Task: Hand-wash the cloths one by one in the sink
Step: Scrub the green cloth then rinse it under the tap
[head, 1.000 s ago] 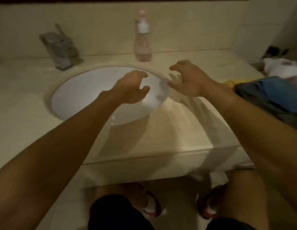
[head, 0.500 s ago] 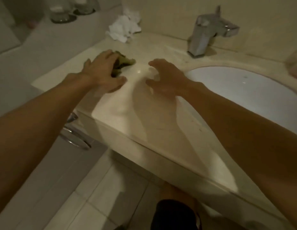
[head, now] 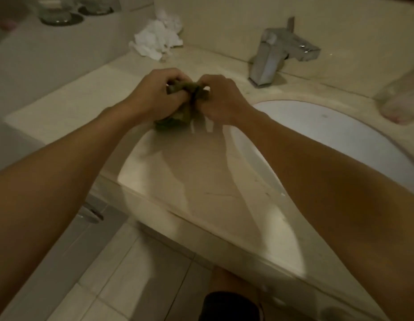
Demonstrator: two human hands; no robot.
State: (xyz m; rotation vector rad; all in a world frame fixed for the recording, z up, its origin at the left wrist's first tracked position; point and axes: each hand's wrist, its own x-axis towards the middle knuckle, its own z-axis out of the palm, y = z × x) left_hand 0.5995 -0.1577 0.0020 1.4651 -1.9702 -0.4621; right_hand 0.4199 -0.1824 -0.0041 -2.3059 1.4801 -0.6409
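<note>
Both hands, left [head: 155,96] and right [head: 221,99], grip a bunched green cloth [head: 187,98] over the bench [head: 85,107], left of the sink [head: 340,135].

Glossy stone counter [head: 201,181], shiny metal faucet [head: 270,59], crumpled cloth [head: 187,93].

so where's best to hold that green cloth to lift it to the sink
Take the green cloth by its twisted upper band, from above, one end per hand, as the left hand and right hand grip it. It is a soft bundle with its loose part sagging below, so the tight band likely gives the firmest hold.
</note>
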